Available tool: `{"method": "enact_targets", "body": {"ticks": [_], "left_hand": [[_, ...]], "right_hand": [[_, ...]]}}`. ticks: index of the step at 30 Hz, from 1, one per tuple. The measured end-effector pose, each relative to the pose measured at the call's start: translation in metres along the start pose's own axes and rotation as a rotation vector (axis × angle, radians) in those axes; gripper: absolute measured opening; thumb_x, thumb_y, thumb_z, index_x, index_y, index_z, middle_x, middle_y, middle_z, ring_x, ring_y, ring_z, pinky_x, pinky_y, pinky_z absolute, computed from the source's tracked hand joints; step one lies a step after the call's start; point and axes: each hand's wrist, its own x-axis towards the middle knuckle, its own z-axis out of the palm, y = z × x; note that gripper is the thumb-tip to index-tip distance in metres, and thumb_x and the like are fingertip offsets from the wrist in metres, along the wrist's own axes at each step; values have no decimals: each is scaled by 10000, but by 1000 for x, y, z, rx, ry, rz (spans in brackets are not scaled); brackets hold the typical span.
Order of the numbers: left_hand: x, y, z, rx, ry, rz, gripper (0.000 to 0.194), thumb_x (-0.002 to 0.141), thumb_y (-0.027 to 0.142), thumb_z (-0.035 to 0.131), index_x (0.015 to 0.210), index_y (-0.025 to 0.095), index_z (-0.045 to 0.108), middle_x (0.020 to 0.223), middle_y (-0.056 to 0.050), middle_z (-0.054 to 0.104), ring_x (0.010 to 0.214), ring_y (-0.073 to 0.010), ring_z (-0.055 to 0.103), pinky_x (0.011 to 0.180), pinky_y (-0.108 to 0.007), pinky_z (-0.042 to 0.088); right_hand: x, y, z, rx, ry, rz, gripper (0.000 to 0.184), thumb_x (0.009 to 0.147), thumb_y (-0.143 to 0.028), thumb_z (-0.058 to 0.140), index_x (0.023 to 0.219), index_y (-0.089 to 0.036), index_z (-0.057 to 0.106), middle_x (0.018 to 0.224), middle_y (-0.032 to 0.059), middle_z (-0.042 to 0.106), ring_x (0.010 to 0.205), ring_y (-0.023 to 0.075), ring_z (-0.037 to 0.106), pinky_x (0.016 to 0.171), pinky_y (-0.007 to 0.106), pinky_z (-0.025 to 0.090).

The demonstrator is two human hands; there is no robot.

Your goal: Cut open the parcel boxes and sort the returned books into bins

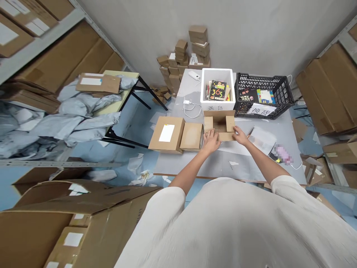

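Note:
An unsealed cardboard box sits on the grey table right in front of me, its flaps raised and its dark inside partly visible. My left hand is closed over the front left edge of this box, fingers bent on the cardboard. At the front right corner, my right hand pinches the flap between thumb and fingers. A closed brown box stands just left of my left hand, beside a larger box with a white label.
Behind the open box stand a white foam box holding books and a black plastic crate. A white cable and a clear plastic bag lie on the table. Stacked boxes line the wall; a big carton is at lower left.

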Motion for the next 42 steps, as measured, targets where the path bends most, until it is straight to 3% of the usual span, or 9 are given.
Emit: {"method": "enact_targets", "body": {"ticks": [4, 7, 11, 15, 21, 26, 35, 39, 42], "left_hand": [[1, 6, 1, 2, -18, -7, 565, 1062, 403, 533, 1607, 256, 558, 1832, -180, 349, 1715, -400, 271, 1357, -698, 210], [3, 15, 3, 11, -28, 7, 572, 1061, 375, 535, 1620, 256, 546, 1830, -181, 354, 1714, -407, 269, 1349, -711, 224], [8, 42, 9, 32, -17, 76, 565, 1080, 354, 506, 1626, 220, 549, 1836, -188, 336, 1721, -391, 253, 1369, -687, 194], [17, 84, 21, 40, 1, 173, 545, 1087, 338, 494, 1616, 240, 572, 1818, -160, 379, 1718, -365, 264, 1386, -656, 171], [29, 148, 60, 32, -62, 297, 553, 1080, 316, 519, 1629, 265, 560, 1806, -143, 400, 1693, -356, 310, 1372, -624, 232], [37, 179, 104, 30, -176, 254, 538, 1075, 289, 534, 1612, 269, 560, 1797, -145, 400, 1684, -344, 316, 1354, -620, 259], [41, 205, 166, 7, -354, 52, 527, 1076, 318, 546, 1600, 270, 547, 1808, -141, 379, 1678, -323, 316, 1345, -569, 262], [35, 210, 180, -6, -393, -23, 540, 1076, 325, 536, 1612, 260, 541, 1813, -139, 372, 1666, -341, 328, 1341, -573, 276], [30, 211, 186, -17, -421, -64, 558, 1075, 333, 537, 1627, 255, 527, 1816, -138, 364, 1662, -348, 333, 1341, -569, 282]], "right_hand": [[2, 1, 1, 91, 8, 22, 623, 934, -385, 654, 1534, -220, 690, 1733, 147, 497, 1681, 338, 364, 1290, 520, 469], [-8, 14, -9, 140, 40, 22, 600, 970, -498, 644, 1507, -238, 706, 1716, 163, 506, 1557, 356, 528, 1212, 530, 540], [-28, 46, -40, 95, 104, 73, 548, 1013, -573, 601, 1422, -235, 742, 1620, 180, 577, 1327, 321, 697, 1225, 529, 521], [-51, 84, -77, 36, 121, 141, 486, 1026, -464, 575, 1408, -209, 735, 1541, 184, 629, 1267, 301, 728, 1182, 500, 555], [-87, 140, -121, -70, 78, 266, 460, 1025, -326, 575, 1436, -179, 722, 1555, 182, 635, 1249, 271, 740, 1178, 423, 552], [-106, 177, -142, -171, -43, 307, 487, 1040, -311, 557, 1486, -171, 696, 1606, 172, 606, 1364, 278, 682, 1197, 393, 523], [-103, 212, -141, -632, -269, 203, 690, 1040, -395, 631, 1683, -184, 495, 1808, 192, 376, 1609, 401, 406, 1277, 508, 384], [-103, 214, -128, -718, -293, 127, 759, 1027, -403, 663, 1712, -185, 423, 1779, 210, 415, 1557, 404, 426, 1234, 507, 378], [-107, 214, -126, -752, -263, 42, 633, 1048, -319, 601, 1649, -147, 501, 1706, 235, 499, 1479, 401, 472, 1185, 499, 389]]}}
